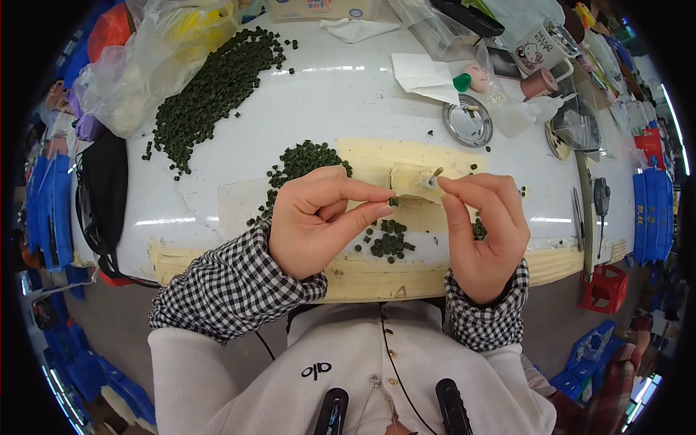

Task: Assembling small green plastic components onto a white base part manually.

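Observation:
My left hand is closed in a pinch, with a small dark green piece between thumb and index fingertip. Facing it, my right hand is closed too, thumb and index finger nearly together; whatever lies between them is too small to make out. Right beside those fingertips, a short brown-tipped stick rises from a whitish lump on a cream-coloured, tape-covered block. Below the hands lies a small cluster of loose green pieces. A bigger pile sits behind my left hand, partly hidden by it.
A large heap of green pieces spreads over the white table at the far left, beside plastic bags. At the far right are a round metal lid, a white mug and tissue. Tweezers lie near the right edge.

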A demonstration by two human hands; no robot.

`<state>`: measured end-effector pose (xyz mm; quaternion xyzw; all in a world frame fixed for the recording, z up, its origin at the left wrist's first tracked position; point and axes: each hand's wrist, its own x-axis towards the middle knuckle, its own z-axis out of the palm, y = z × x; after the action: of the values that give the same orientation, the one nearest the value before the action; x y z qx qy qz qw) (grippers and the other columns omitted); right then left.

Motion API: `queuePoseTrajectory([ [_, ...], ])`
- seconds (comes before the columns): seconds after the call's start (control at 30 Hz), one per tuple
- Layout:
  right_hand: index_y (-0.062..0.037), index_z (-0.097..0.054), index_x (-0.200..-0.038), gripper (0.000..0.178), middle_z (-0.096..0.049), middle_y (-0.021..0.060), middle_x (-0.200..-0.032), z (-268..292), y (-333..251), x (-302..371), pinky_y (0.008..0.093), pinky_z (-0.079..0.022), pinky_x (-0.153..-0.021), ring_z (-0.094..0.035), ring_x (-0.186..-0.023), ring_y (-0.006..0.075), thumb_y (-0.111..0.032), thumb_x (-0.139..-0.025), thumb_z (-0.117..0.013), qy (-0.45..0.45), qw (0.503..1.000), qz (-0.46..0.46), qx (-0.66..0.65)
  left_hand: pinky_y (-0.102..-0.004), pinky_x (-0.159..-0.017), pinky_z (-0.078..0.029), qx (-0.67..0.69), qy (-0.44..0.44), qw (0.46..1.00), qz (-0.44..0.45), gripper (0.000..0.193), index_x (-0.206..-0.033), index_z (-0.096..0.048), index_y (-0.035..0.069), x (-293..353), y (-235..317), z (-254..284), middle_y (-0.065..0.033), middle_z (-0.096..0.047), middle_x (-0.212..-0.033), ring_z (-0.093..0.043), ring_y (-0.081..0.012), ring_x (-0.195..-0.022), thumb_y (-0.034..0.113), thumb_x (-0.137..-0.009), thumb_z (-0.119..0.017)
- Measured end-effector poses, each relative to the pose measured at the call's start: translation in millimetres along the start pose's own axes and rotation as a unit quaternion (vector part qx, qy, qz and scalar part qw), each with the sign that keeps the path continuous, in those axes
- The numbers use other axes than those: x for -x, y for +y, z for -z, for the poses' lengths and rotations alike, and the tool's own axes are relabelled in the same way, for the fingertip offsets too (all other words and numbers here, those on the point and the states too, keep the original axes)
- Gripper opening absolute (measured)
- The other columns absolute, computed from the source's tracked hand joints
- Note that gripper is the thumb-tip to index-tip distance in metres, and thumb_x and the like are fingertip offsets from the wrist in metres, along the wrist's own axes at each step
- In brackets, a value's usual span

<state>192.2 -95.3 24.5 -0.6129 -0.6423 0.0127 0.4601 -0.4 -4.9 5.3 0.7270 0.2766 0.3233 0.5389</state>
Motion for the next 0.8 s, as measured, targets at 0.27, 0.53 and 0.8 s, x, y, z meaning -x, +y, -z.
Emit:
queuePoseTrajectory([
  [0.27,-0.0006,-0.069,-0.106,0.033,-0.062,0.0097,-0.087,-12.4,-9.9,12.8,0.0295,-0.047,-0.062,-0.057,-0.073,0.0217,0.005,-0.074,-0.070,-0.080,0.989,-0.021,-0.122,-0.0207,-0.052,-0.026,-0.007,0.004,1.000,0.004,0.020,-0.097,-0.072,0.001,0.2,-1.6,0.1,0.0062,-0.036,-0.062,-0.032,-0.0040,-0.057,-0.002,-0.078,-0.074],
  [0.53,0.0000,-0.068,-0.108,0.035,-0.062,0.0105,-0.086,-17.5,-6.7,15.6,0.0297,-0.046,-0.062,-0.057,-0.073,0.0225,0.006,-0.073,-0.070,-0.082,0.989,0.009,-0.119,-0.0220,-0.050,-0.025,-0.059,0.023,0.997,-0.052,0.022,-0.096,-0.073,0.004,1.2,-4.8,-1.4,0.0054,-0.037,-0.060,-0.032,-0.0049,-0.056,-0.005,-0.076,-0.073],
  [0.8,0.0002,-0.069,-0.105,0.034,-0.062,0.0102,-0.085,-13.3,-7.3,15.1,0.0294,-0.048,-0.061,-0.058,-0.071,0.0224,0.005,-0.072,-0.072,-0.078,0.992,0.011,-0.101,-0.0230,-0.049,-0.025,-0.066,0.002,0.997,-0.045,0.020,-0.096,-0.073,0.005,-1.3,-2.5,-1.6,0.0050,-0.035,-0.059,-0.031,-0.0055,-0.053,-0.001,-0.077,-0.073],
])
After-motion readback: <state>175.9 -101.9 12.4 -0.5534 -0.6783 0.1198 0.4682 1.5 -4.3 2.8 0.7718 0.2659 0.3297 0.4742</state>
